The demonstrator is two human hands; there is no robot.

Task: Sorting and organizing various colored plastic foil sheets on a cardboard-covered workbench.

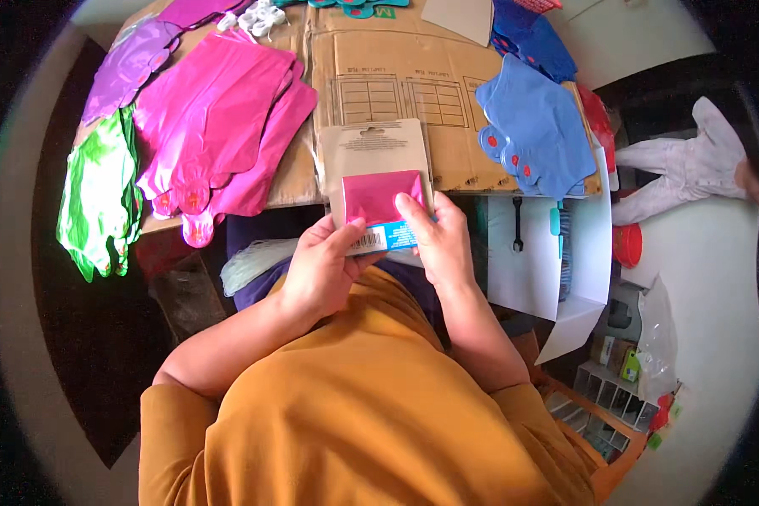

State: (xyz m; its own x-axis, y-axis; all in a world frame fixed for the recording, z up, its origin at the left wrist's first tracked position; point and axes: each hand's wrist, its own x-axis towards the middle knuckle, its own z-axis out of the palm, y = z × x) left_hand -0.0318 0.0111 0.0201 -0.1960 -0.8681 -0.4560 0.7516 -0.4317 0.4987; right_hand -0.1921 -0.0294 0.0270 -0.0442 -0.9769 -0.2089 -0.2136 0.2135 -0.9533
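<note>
Both hands hold a packaging card (375, 152) upright in front of my chest, at the near edge of the table. It is greyish with a hang hole at the top and a barcode and blue band at the bottom. A folded square of shiny pink foil (379, 192) lies flat against its lower part. My left hand (325, 257) grips the lower left corner, thumb on the foil's edge. My right hand (440, 240) is closed on the right side, its thumb pressing on the foil. The fingers behind the card are hidden.
Cardboard (396, 55) covers the table. Flat foil balloons lie on it: a pink stack (219, 110), purple ones (131, 67), green ones (101, 185) over the left edge, blue ones (544, 118) at right. An open white box (514, 278) stands below the right edge.
</note>
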